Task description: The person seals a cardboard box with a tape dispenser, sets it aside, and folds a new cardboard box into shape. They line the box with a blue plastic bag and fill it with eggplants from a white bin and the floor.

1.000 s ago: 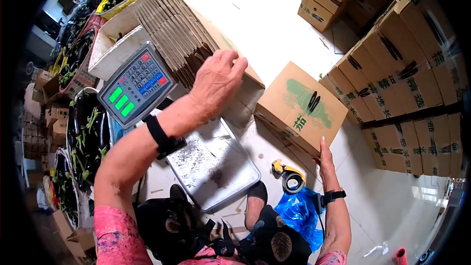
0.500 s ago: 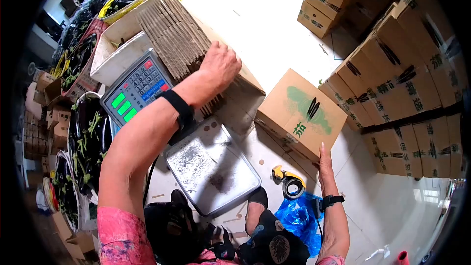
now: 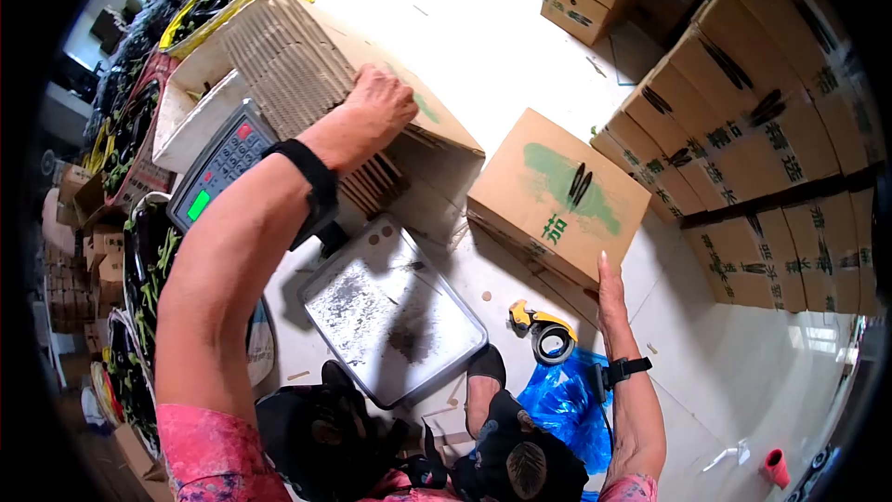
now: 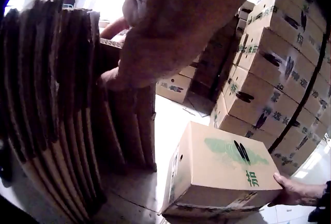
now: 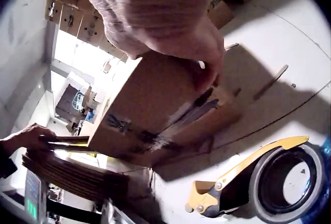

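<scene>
My left hand (image 3: 379, 98) is at a row of flattened cardboard boxes (image 3: 288, 60) standing on edge. In the left wrist view its thumb and fingers pinch the top edge of one flattened box (image 4: 110, 53), with other sheets fanned apart on either side. My right hand (image 3: 611, 293) holds the near right corner of a closed cardboard box (image 3: 557, 195), thumb upright along its edge and fingers curled at the lower side. That box has green print and a dark eggplant picture on top. Between the arms, a scale's metal platform (image 3: 395, 307) has nothing on it but dirt.
The scale's lit display (image 3: 223, 167) stands beyond my left forearm. A yellow tape dispenser (image 3: 544, 333) lies near a blue plastic bag (image 3: 567, 409). Printed boxes (image 3: 734, 130) are stacked at the right. Eggplants (image 3: 144, 270) fill bags along the left.
My left hand has moved away from my body along the flattened boxes, and sheets beneath it have spread apart. The right hand stays at the closed box. The head view has shifted slightly.
</scene>
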Available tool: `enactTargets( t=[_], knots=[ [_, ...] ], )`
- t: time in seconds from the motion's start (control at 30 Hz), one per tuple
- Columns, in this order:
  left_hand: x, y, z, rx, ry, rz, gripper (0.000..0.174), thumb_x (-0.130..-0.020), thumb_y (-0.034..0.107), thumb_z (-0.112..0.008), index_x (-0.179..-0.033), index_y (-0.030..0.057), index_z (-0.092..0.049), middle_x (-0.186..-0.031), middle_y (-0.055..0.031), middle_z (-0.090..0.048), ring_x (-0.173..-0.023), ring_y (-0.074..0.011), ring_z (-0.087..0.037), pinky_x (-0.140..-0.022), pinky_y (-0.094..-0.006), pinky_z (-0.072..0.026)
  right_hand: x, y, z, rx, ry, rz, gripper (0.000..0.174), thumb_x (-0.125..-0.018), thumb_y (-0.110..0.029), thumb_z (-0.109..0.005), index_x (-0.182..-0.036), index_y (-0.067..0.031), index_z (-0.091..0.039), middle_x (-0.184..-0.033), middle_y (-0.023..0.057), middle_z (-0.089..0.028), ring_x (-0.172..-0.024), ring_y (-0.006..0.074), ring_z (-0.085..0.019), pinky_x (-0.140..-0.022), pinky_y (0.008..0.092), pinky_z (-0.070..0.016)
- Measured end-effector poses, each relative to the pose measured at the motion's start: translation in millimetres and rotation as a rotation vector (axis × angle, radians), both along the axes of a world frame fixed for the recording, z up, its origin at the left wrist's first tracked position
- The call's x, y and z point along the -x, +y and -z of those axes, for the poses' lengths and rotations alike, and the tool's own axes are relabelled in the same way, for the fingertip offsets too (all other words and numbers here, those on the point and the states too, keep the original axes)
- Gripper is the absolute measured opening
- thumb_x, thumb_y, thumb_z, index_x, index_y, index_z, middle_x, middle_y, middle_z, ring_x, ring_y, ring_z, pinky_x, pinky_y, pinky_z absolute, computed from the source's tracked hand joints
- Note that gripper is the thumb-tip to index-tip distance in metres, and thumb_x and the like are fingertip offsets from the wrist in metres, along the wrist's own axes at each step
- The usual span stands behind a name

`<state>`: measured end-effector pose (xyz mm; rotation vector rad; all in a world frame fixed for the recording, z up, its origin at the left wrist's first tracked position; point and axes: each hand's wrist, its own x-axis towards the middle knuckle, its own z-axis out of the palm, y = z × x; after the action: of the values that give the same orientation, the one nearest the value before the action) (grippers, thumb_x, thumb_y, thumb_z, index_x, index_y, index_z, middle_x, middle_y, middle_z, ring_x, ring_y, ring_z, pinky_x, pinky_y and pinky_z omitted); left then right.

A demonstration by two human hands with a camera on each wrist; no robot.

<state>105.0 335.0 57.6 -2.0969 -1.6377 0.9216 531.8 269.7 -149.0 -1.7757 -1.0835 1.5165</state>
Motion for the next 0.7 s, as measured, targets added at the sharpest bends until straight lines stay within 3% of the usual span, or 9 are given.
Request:
enactTargets(
  t=[0.03, 0.07, 0.13, 0.23, 0.27, 0.33, 0.57, 0.7],
  knots=[
    [3.7, -0.3, 3.7, -0.027, 0.001, 0.063, 0.011, -0.083, 0.014, -0.064, -0.087, 0.0075, -0.072, -0.087, -0.0068, -0.068, -0.088, -0.0215, -0.065, -0.071, -0.0372, -0.0492, 0.8, 0.4, 0.7, -0.002, 0.022, 0.014, 0.079, -0.090, -0.064, -0.054, -0.147, -0.0125, -0.036, -0.137, 0.0118, -0.051, -0.118, 0.0251, -0.054, -0.084, 0.0406, -0.0515],
    [8.9, -0.8, 6.4, -0.056, 0.001, 0.126, 0.011, -0.083, 0.014, -0.064, -0.087, 0.0079, -0.072, -0.086, -0.0065, -0.068, -0.087, -0.0214, -0.065, -0.071, -0.0362, -0.0491, 1.3, 1.6, 1.2, 0.027, 0.056, 0.018, 0.077, -0.090, -0.065, -0.053, -0.146, -0.0155, -0.038, -0.140, 0.0093, -0.048, -0.124, 0.0257, -0.048, -0.093, 0.0466, -0.0471],
    [13.0, -1.8, 6.1, -0.089, -0.014, 0.228, 0.009, -0.082, 0.014, -0.063, -0.084, 0.0085, -0.071, -0.081, -0.0063, -0.067, -0.084, -0.0215, -0.064, -0.067, -0.0334, -0.0489, 3.7, 7.9, 3.6, 0.025, 0.101, 0.027, 0.076, -0.091, -0.063, -0.054, -0.147, -0.0151, -0.037, -0.140, 0.0105, -0.048, -0.124, 0.0263, -0.049, -0.092, 0.0468, -0.0478],
    [10.2, 11.4, 5.3, 0.072, 0.013, 0.048, 0.009, -0.081, 0.014, -0.064, -0.083, 0.0081, -0.070, -0.078, -0.0070, -0.066, -0.084, -0.0222, -0.064, -0.067, -0.0334, -0.0485, 24.2, 24.7, -6.9, 0.010, 0.105, 0.067, 0.077, -0.091, -0.060, -0.055, -0.146, -0.0093, -0.036, -0.138, 0.0155, -0.048, -0.123, 0.0292, -0.052, -0.088, 0.0462, -0.0530],
    [12.6, 9.1, 5.5, 0.046, 0.006, 0.105, 0.009, -0.080, 0.014, -0.064, -0.082, 0.0072, -0.070, -0.076, -0.0073, -0.066, -0.084, -0.0225, -0.064, -0.067, -0.0332, -0.0489, 34.0, 31.3, -10.3, -0.007, 0.082, 0.081, 0.079, -0.091, -0.060, -0.056, -0.144, -0.0060, -0.036, -0.137, 0.0181, -0.049, -0.120, 0.0307, -0.054, -0.085, 0.0456, -0.0558],
    [14.1, 8.0, 6.6, 0.033, 0.016, 0.097, 0.011, -0.080, 0.014, -0.064, -0.086, 0.0080, -0.070, -0.080, -0.0072, -0.066, -0.087, -0.0231, -0.064, -0.071, -0.0351, -0.0491, 47.1, 42.1, -12.3, -0.023, 0.051, 0.084, 0.082, -0.090, -0.060, -0.057, -0.142, -0.0011, -0.036, -0.135, 0.0222, -0.050, -0.117, 0.0330, -0.057, -0.077, 0.0435, -0.0607],
    [32.9, 3.2, -39.4, -0.080, 0.001, 0.012, 0.018, -0.085, 0.015, -0.064, -0.102, 0.0096, -0.068, -0.101, -0.0070, -0.065, -0.104, -0.0245, -0.059, -0.086, -0.0440, -0.0474, 55.0, 51.7, -9.7, -0.031, -0.037, 0.008, 0.087, -0.086, -0.068, -0.055, -0.143, -0.0036, -0.038, -0.135, 0.0192, -0.051, -0.116, 0.0305, -0.058, -0.071, 0.0395, -0.0605],
    [43.7, -9.0, -77.7, -0.258, -0.149, 0.113, 0.014, -0.088, 0.010, -0.062, -0.100, 0.0082, -0.068, -0.102, -0.0064, -0.064, -0.104, -0.0222, -0.059, -0.085, -0.0378, -0.0524, 55.6, 52.4, -20.1, 0.095, -0.109, 0.009, 0.090, -0.086, -0.068, -0.055, -0.145, -0.0041, -0.035, -0.140, 0.0206, -0.047, -0.126, 0.0338, -0.049, -0.092, 0.0504, -0.0509]
  ],
)
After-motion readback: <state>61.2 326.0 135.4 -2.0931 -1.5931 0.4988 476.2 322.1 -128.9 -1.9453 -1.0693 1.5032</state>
